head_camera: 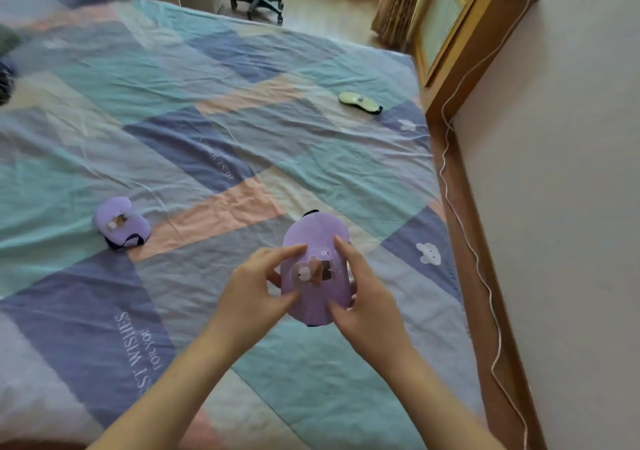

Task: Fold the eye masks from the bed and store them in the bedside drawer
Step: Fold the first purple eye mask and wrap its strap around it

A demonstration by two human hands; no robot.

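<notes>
A purple eye mask (320,241) with a small bear picture is held up over the bed between both hands. My left hand (258,293) pinches its left edge. My right hand (367,297) grips its right edge, fingers along the front. A dark strap peeks out at the top and bottom of the mask. A second purple eye mask (119,222) lies folded on the bedspread to the left, its dark strap showing underneath. A pale green eye mask (358,102) lies flat near the bed's far right edge. No drawer is in view.
The bed carries a patchwork bedspread (214,144) in teal, blue and pink. A wooden bed frame (485,248) runs along the right, with a white cord (460,221) beside the wall. An office chair base (258,2) stands beyond the bed. Dark clothing (7,78) sits at the left edge.
</notes>
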